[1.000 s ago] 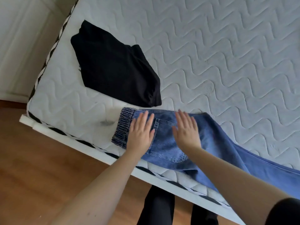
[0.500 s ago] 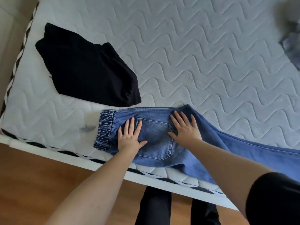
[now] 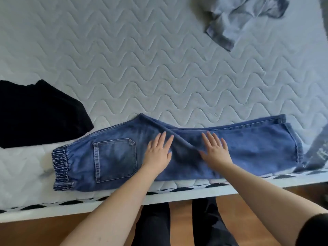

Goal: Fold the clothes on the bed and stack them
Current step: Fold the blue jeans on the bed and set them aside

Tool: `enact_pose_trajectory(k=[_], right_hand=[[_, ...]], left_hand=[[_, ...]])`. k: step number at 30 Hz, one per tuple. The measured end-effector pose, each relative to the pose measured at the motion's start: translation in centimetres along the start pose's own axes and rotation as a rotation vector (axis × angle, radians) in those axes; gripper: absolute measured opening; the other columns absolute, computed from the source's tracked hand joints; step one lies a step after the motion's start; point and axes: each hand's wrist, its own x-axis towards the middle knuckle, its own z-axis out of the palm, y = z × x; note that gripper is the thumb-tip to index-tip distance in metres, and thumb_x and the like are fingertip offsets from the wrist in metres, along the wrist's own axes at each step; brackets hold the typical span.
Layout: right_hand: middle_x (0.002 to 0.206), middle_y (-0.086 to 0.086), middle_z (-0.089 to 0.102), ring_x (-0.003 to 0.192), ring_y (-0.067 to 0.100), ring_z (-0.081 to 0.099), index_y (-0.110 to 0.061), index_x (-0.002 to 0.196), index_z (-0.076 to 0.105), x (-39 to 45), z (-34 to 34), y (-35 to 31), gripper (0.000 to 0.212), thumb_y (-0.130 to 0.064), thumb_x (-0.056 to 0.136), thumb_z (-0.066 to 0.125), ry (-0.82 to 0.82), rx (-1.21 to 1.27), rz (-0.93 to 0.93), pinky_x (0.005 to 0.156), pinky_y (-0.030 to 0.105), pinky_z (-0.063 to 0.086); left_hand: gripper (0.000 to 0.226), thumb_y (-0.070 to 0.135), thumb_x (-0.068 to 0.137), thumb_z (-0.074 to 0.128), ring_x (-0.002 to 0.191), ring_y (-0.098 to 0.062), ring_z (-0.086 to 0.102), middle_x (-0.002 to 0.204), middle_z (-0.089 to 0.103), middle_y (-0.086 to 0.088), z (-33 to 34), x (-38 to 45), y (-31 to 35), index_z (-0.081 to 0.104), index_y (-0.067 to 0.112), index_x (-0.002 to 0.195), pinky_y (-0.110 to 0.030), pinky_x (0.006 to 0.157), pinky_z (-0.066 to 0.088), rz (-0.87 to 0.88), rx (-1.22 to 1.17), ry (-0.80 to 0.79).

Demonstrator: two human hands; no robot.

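Head view, the only one: a pair of blue jeans [image 3: 177, 148] lies flat along the near edge of the mattress [image 3: 159, 68], legs laid one over the other, elastic waistband [image 3: 61, 167] to the left and hems [image 3: 291, 139] to the right. The left hand [image 3: 157, 153] rests palm down just right of the back pocket [image 3: 115, 158], fingers straight and a little spread. The right hand [image 3: 215, 151] lies flat on the thigh part, fingers likewise straight, holding nothing. Both press on the denim rather than grasp it.

A folded black garment [image 3: 35, 112] sits near the waistband end, apart from the jeans; it looks like the start of the stack. A crumpled grey garment [image 3: 239, 20] lies far up the mattress, and a grey piece [image 3: 317, 153] hangs at the right edge, just beside the hems.

Denim of this kind should handle as heavier and stiffer than a shirt, yet still limp: it holds a crease but sags if lifted by one corner. A diagonal ridge runs between the hands and likely wants smoothing. For the next fold, the hems seem the best place to pinch, both layers together, one hand at each corner.
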Motion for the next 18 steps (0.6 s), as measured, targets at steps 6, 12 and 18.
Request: enact_pose_trajectory(k=[6, 12, 18], right_hand=[[0.163, -0.003, 0.003, 0.15, 0.019, 0.001, -0.028, 0.155, 0.005, -2.3, 0.6, 9.0, 0.07, -0.047, 0.098, 0.04, 0.045, 0.27, 0.318, 0.119, 0.044, 0.003], [0.163, 0.008, -0.003, 0.149, 0.025, 0.004, -0.03, 0.154, 0.001, -5.2, 1.8, 19.4, 0.082, -0.048, 0.093, 0.053, 0.015, 0.609, 0.885, 0.119, 0.046, 0.009], [0.162, 0.01, -0.004, 0.149, 0.028, 0.007, -0.028, 0.154, -0.002, -6.0, 2.2, 26.8, 0.089, -0.042, 0.092, 0.059, 0.048, 0.779, 0.956, 0.119, 0.049, 0.013]], left_hand=[[0.073, 0.04, 0.099, 0.045, 0.15, -0.024, 0.0, 0.164, 0.0, -0.005, 0.8, 3.9, 9.9, 0.0, 0.031, 0.156, -0.041, 0.121, 0.004, 0.204, 0.102, -0.101], [0.072, 0.039, 0.096, 0.053, 0.145, -0.026, 0.019, 0.16, 0.015, -0.009, 2.7, 5.5, 17.3, 0.012, 0.031, 0.155, -0.038, 0.117, 0.019, 0.289, 0.176, -0.235], [0.069, 0.043, 0.095, 0.052, 0.139, -0.033, 0.021, 0.152, 0.016, -0.016, 3.8, 7.5, 22.6, 0.015, 0.037, 0.153, -0.045, 0.108, 0.032, 0.144, 0.142, -0.323]])
